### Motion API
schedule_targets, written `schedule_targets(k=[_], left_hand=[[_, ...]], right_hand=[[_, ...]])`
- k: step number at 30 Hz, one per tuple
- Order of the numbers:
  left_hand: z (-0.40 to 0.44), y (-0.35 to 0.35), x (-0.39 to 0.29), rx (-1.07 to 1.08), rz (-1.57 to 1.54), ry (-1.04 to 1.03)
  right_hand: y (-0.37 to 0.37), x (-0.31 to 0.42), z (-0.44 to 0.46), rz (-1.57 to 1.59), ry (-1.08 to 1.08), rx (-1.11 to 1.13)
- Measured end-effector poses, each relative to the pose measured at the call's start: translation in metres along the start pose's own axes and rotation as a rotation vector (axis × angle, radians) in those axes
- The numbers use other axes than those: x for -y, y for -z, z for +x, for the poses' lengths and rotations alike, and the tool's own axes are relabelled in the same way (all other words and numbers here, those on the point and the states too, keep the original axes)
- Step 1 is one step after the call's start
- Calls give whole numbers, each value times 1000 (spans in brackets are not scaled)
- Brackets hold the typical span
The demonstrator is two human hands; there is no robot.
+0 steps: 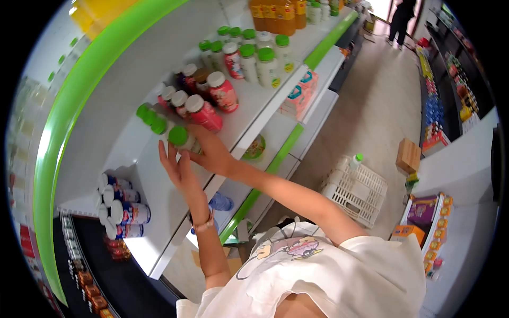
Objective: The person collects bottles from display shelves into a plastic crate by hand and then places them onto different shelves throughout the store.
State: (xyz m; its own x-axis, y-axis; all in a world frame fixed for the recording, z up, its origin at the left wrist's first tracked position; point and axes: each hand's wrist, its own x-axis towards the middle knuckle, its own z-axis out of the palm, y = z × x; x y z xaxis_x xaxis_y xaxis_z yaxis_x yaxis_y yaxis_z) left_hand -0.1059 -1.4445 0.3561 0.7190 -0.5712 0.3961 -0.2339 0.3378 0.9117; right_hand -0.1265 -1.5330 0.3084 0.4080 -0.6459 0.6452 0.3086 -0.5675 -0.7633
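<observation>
On the white shelf, a white bottle with a green cap [178, 136] stands at the front of a short row of similar green-capped bottles [158, 125]. Fingers of my right hand [213, 152] curl round the near side of this front bottle. Stretched out and apart, the fingers of my left hand [179, 168] are beside its lower left side; whether they touch it I cannot tell. Pink bottles with white caps [204, 113] stand just behind my right hand. Farther along are more green-capped white bottles [266, 66].
White-lidded blue-and-white containers [130, 213] occupy the shelf's left end. Its front edge [246, 141] runs below my forearms. A white crate [356, 191] sits on the floor with a green-capped bottle [356, 161]. A cardboard box [408, 156] lies beyond; a person [402, 21] stands far back.
</observation>
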Motion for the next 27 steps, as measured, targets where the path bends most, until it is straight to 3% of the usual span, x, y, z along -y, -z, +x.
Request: schedule_targets(k=[5, 8, 13, 18, 21, 23, 27], left_hand=[[-62, -25, -22, 199, 255, -13], [-100, -44, -11, 377, 87, 131], [-135, -104, 50, 815, -60, 760], [-197, -180, 145, 1010, -123, 1286], [-242, -228, 188, 1166, 121, 1311], [-277, -254, 223, 1257, 218, 1250], [-326, -298, 284, 1198, 191, 1332]], right_hand=[[64, 29, -52, 36, -127, -199], [124, 46, -99, -253, -171, -317], [222, 27, -195, -603, -480, -306], [298, -9, -295, -561, -754, -413], [334, -37, -345, -491, -957, -440], [356, -63, -379, -434, -982, -521], [402, -109, -417, -340, -1089, -595]])
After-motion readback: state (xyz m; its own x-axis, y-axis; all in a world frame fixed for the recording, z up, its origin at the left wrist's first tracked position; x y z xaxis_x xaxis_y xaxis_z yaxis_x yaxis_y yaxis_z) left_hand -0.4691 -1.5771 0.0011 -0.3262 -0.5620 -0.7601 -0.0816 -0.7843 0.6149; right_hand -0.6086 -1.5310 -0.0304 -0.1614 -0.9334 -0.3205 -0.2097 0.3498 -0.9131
